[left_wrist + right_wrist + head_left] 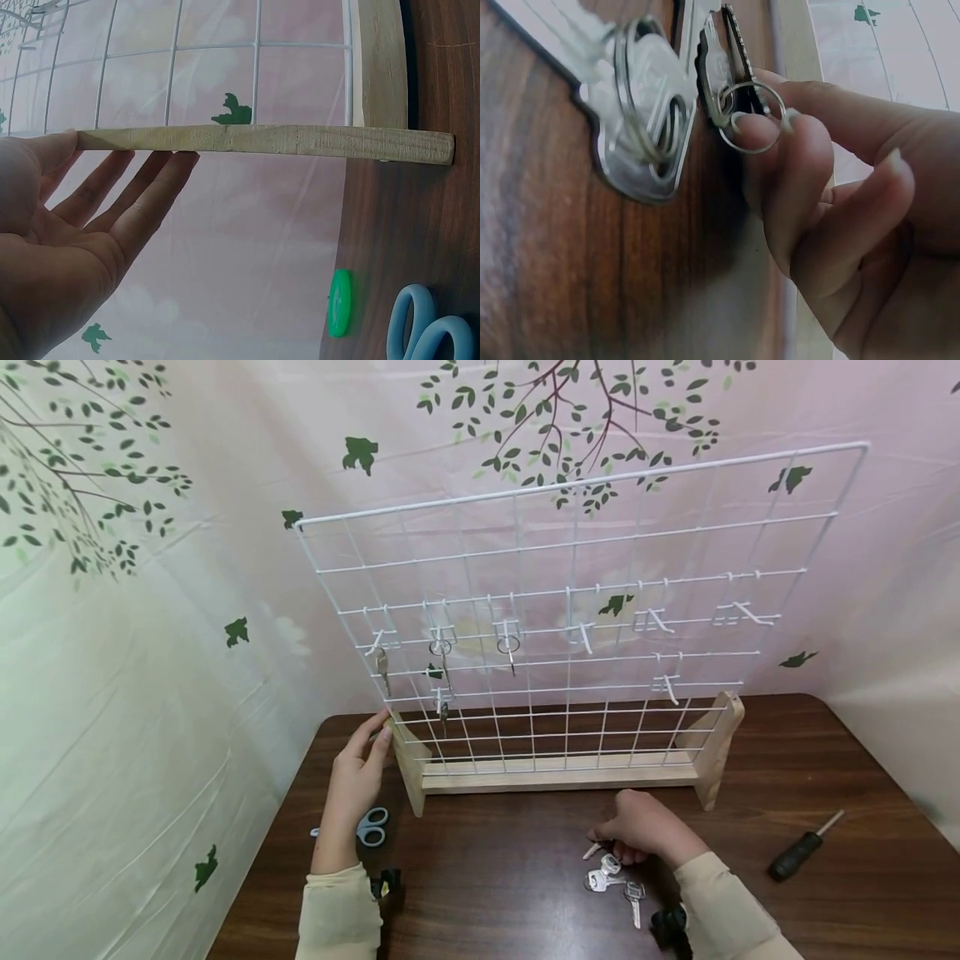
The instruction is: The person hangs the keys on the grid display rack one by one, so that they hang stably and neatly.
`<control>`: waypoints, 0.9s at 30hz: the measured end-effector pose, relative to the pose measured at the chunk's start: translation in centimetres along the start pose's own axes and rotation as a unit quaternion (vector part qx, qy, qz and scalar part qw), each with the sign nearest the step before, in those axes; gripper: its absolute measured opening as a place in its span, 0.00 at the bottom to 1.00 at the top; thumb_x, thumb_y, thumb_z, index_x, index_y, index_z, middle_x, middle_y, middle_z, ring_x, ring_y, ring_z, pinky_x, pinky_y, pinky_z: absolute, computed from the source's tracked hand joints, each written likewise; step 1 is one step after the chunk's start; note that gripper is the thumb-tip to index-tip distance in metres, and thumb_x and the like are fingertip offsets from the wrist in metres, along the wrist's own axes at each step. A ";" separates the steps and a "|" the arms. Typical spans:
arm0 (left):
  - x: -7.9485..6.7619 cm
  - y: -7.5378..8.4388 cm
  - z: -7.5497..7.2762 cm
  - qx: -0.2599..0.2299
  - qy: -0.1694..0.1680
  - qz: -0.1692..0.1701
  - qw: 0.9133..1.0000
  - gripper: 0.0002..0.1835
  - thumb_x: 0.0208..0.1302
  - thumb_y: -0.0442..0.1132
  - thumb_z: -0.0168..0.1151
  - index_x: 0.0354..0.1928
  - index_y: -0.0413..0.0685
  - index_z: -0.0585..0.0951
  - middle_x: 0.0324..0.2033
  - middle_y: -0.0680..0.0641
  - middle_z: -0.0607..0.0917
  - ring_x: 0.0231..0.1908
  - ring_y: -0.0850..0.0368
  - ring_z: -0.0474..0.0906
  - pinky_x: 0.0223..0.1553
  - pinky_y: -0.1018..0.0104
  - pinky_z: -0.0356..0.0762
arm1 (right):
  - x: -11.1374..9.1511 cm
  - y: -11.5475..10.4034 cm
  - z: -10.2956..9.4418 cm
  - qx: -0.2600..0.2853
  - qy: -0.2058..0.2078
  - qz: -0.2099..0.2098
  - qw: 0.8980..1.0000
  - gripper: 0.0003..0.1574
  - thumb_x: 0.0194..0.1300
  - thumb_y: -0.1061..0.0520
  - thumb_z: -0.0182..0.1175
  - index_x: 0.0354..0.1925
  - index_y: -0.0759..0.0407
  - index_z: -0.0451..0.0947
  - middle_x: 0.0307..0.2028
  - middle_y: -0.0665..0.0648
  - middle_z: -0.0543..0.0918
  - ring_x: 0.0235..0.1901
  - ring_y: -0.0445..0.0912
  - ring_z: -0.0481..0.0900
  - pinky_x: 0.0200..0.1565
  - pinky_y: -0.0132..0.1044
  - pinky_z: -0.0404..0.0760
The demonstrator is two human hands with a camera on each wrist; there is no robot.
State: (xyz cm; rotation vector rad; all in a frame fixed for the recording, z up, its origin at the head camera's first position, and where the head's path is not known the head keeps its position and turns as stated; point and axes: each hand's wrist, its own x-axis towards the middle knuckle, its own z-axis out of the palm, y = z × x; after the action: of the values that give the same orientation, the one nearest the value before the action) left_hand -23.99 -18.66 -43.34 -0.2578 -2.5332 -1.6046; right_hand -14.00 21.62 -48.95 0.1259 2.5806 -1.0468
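A white wire grid rack (568, 685) stands in a wooden base (558, 779). My left hand (362, 777) grips the rack's left wooden upright (262, 141), thumb on one side and fingers on the other. Over the table at the right front, my right hand (637, 827) pinches a small key (592, 851) with its fingertips. The right wrist view shows a thin split ring (751, 118) at those fingertips. Close beside it lie more silver keys (634, 903), one large in the right wrist view with its own ring (634, 97). Several keys (382, 670) hang from hooks on the rack's left half.
Bare white hooks (660, 620) sit on the rack's right half. Blue-handled scissors (372, 827) lie by the left forearm, and a green round object (340, 303) is near them. A black-handled screwdriver (797, 855) lies at the right of the brown table (480, 877).
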 end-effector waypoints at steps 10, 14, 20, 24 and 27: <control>-0.1 0.1 0.0 -0.004 -0.003 -0.002 1.000 0.25 0.86 0.50 0.51 0.78 0.58 0.72 0.76 0.42 0.74 0.68 0.39 0.81 0.64 0.45 0.85 | 0.0 0.3 0.0 0.039 -0.024 -0.037 0.998 0.22 0.66 0.54 0.73 0.17 0.59 0.82 0.12 0.49 0.81 0.10 0.35 0.75 0.15 0.27 0.75; -0.1 0.1 0.0 0.001 -0.002 -0.002 1.000 0.25 0.86 0.50 0.51 0.78 0.58 0.72 0.76 0.42 0.74 0.67 0.39 0.81 0.64 0.47 0.86 | 0.1 0.3 -0.1 0.035 -0.017 -0.046 0.998 0.23 0.68 0.51 0.71 0.18 0.58 0.81 0.14 0.49 0.83 0.11 0.36 0.76 0.15 0.26 0.72; -0.2 0.0 0.1 0.016 0.007 0.001 1.000 0.25 0.86 0.51 0.51 0.78 0.57 0.72 0.76 0.42 0.75 0.68 0.38 0.80 0.63 0.47 0.87 | 0.0 -0.4 -0.5 0.060 0.002 -0.065 0.996 0.22 0.73 0.48 0.69 0.24 0.57 0.81 0.19 0.50 0.86 0.15 0.41 0.78 0.16 0.31 0.75; -0.1 -0.1 0.1 0.019 0.008 -0.002 1.000 0.26 0.86 0.53 0.50 0.78 0.58 0.72 0.76 0.41 0.75 0.69 0.38 0.79 0.65 0.43 0.86 | -0.3 -1.5 -0.9 0.111 0.012 -0.093 0.989 0.21 0.74 0.45 0.69 0.31 0.59 0.81 0.21 0.53 0.88 0.21 0.46 0.85 0.18 0.38 0.84; -0.1 -0.2 0.1 0.018 0.006 -0.002 1.000 0.26 0.86 0.54 0.50 0.79 0.58 0.72 0.76 0.41 0.74 0.69 0.38 0.79 0.65 0.41 0.85 | -0.7 -2.6 -1.3 0.154 0.017 -0.111 0.982 0.22 0.74 0.44 0.69 0.35 0.62 0.83 0.23 0.55 0.90 0.24 0.52 0.89 0.23 0.44 0.89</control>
State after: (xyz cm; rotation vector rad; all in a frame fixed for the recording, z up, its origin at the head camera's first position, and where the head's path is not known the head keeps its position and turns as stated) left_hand -23.97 -18.66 -43.61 -0.2402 -2.5523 -1.5565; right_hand -14.23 20.62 -46.13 -0.0696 2.4867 -1.5337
